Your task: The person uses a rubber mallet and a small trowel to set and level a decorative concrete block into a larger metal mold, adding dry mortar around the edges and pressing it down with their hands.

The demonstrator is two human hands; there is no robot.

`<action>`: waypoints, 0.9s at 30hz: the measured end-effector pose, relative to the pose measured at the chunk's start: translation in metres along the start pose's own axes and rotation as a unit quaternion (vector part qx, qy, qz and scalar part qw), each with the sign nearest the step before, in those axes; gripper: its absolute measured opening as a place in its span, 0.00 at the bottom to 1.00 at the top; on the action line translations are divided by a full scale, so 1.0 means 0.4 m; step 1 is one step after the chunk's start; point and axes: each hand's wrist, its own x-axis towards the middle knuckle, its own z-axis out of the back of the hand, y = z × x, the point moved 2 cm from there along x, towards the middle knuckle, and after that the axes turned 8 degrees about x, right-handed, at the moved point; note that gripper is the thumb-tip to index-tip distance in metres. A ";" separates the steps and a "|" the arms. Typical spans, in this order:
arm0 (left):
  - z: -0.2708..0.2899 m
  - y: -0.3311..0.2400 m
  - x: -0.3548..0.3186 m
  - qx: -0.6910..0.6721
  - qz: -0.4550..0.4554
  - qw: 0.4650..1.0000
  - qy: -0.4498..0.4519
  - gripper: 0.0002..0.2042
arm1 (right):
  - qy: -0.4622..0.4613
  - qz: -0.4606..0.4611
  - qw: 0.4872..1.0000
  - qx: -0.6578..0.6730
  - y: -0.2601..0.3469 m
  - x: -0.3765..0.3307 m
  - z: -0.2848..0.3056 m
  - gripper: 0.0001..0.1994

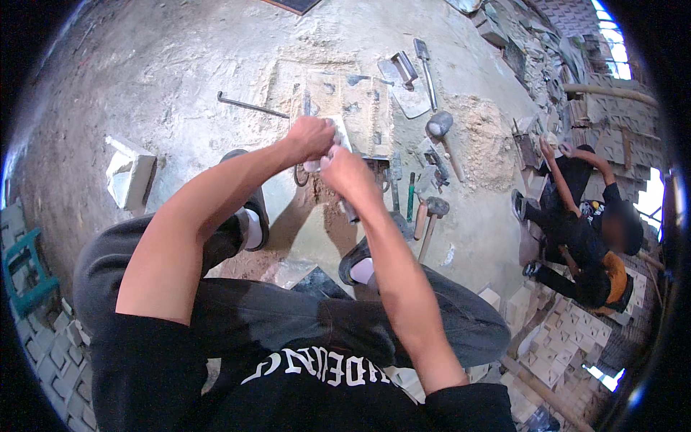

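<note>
My left hand (313, 140) and my right hand (350, 175) meet over the near edge of a dusty flat slab or mould (371, 115) on the floor between my feet. The left fingers are curled closed beside a pale flat piece (342, 135); whether they grip it is hidden. Just nearer to me, my right hand is closed too. A short grey metal end (350, 211) shows under it, but I cannot tell whether it belongs to something in that hand. Near the slab's lower left corner lies a curved metal loop (300, 176).
Right of the slab lie a mallet (439, 125), a hammer (436, 207), a green-handled tool (411, 196), a handled metal plate (412, 99) and a sandy pile (482, 140). A hooked rod (252, 105) and white block (128, 173) lie left. Another person (586, 223) crouches at right.
</note>
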 end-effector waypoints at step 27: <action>0.167 0.099 0.114 -0.037 0.082 0.995 0.041 0.16 | -0.050 0.023 0.998 0.031 0.007 0.255 0.118 0.17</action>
